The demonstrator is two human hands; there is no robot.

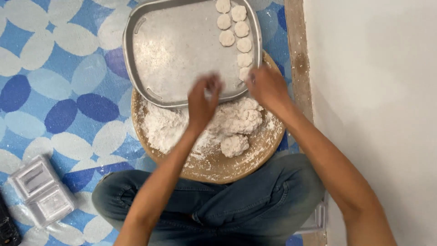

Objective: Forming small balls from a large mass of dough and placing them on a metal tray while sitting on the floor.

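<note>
We see our left hand over the near edge of the metal tray, fingers curled in around something small and pale, though blur hides what it is. Our right hand is at the tray's right corner, touching the last dough round; we cannot tell how its fingers sit. The rounds run in a line away from us. The big dough lump lies just below both hands, on the floury wooden board.

I sit on a blue patterned floor mat. On it lies a round wooden board near me, and clear plastic containers at left.
</note>
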